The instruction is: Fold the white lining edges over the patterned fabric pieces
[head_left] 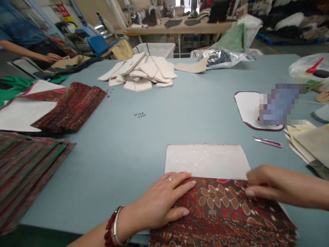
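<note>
two hands, one floral fabric panel (red-brown)

Printed fabric panel, lower edge cut off by frame. Pixelated patch, contents hidden. Tiny black marks, too small to read. Co-worker's torso, cut off upper left.

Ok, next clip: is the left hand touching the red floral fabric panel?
Touching. The head view shows the left hand lying flat with its fingers across the left edge of the red floral fabric panel, with no gap between them.
</note>
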{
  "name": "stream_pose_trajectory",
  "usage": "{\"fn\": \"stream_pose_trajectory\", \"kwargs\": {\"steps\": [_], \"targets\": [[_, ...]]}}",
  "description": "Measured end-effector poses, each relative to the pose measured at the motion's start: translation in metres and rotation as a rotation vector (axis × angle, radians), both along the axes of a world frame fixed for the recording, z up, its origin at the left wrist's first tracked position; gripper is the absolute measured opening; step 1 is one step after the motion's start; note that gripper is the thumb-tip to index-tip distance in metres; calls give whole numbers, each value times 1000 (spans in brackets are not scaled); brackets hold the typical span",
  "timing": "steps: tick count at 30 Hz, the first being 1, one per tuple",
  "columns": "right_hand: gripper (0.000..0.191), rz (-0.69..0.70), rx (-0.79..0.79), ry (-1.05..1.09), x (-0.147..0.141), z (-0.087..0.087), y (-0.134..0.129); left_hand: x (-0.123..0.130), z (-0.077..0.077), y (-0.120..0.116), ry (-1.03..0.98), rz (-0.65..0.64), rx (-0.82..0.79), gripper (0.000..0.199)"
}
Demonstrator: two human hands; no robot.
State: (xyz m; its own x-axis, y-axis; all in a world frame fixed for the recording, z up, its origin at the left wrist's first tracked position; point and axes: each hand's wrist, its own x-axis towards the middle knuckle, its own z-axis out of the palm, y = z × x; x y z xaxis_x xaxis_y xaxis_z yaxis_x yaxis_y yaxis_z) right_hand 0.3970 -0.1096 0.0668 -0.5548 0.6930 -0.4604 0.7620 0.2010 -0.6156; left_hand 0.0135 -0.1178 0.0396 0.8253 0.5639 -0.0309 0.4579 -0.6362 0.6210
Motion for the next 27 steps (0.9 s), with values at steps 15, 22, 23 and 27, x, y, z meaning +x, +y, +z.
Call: {"fn": "stream_pose_trajectory", "kwargs": {"steps": [15, 22, 23, 27], "targets": [[12, 442, 604, 2, -186, -68, 78, -45, -10, -1, -525, 583, -589, 20], [14, 399, 595, 67, -184, -74, 77, -20, -52, 53, -298, 870, -580, 23], [12, 382, 583, 75, -184, -74, 76, -15, -53, 57, -284, 859, -523, 27], [11, 291, 496, 107, -180, -68, 67, 4, -50, 67, -546, 920, -681, 24]]}}
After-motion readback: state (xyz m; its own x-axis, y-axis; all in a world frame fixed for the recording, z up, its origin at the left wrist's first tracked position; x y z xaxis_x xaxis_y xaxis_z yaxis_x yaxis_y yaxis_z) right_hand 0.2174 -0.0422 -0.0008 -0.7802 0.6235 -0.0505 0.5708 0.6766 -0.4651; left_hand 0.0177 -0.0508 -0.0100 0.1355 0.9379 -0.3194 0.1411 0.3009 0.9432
